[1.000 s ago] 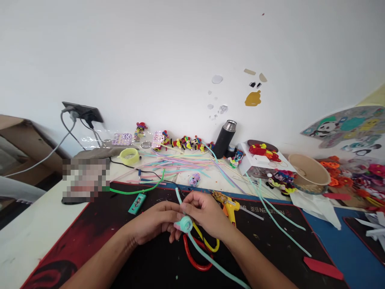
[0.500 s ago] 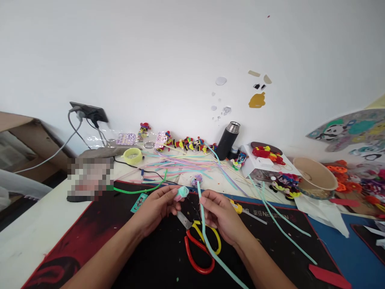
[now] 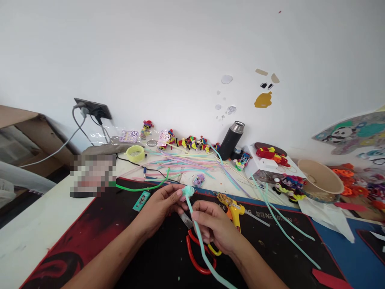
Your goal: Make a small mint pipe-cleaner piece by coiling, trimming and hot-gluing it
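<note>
Between the fingertips of my left hand (image 3: pixel 168 202) is a small mint-green and pink coiled fuzzy piece (image 3: pixel 188 191). My right hand (image 3: pixel 212 222) pinches a long mint pipe cleaner (image 3: pixel 197 228), whose upper end now meets the coiled piece; whether the two are joined I cannot tell. The pipe cleaner's tail runs down toward the bottom edge. Below my hands lie scissors (image 3: pixel 195 257) with one red and one yellow handle, partly hidden by my right hand. A small purple decorated piece (image 3: pixel 199 180) lies just beyond my hands.
A yellow glue gun (image 3: pixel 237 212) lies right of my right hand. Loose pastel pipe cleaners (image 3: pixel 180 162) spread across the back, near a yellow tape roll (image 3: pixel 135 153) and a black thermos (image 3: pixel 231 142). Farther right are a white box (image 3: pixel 254 170) and a beige bowl (image 3: pixel 320 176).
My right hand has moved left, bringing the pipe cleaner's end onto the coiled piece. The view has shifted slightly, and more of the glue gun shows.
</note>
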The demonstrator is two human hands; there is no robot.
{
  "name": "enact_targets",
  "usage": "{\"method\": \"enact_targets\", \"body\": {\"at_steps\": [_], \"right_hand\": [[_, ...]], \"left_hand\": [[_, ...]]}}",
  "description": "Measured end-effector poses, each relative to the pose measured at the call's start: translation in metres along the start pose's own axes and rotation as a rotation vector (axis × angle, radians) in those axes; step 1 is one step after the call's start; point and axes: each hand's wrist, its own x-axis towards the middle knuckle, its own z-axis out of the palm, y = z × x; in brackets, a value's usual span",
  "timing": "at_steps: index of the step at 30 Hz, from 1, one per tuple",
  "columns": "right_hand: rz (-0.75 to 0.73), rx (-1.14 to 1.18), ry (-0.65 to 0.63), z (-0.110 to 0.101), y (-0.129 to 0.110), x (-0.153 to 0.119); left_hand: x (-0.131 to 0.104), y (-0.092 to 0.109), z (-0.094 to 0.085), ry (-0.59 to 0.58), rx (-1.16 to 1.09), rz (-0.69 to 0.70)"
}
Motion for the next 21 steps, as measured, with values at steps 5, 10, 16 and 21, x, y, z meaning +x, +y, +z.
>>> {"method": "enact_targets", "body": {"at_steps": [5, 10, 16, 21], "right_hand": [[0.005, 0.025, -0.001, 0.0004, 0.0036, 0.0006], [-0.008, 0.025, -0.018, 0.0016, 0.0016, -0.0019], [-0.024, 0.024, -0.025, 0.0014, 0.0031, -0.0041], [-0.023, 0.030, -0.019, 0.0035, 0.0017, -0.0075]], "left_hand": [[-0.0004, -0.0021, -0.0009, -0.006, -0.075, -0.047], [-0.0005, -0.0025, -0.0008, 0.010, -0.147, -0.096], [-0.0021, 0.0008, 0.0007, -0.015, -0.212, -0.155], [-0.0021, 0.0010, 0.0005, -0.059, -0.207, -0.175]]}}
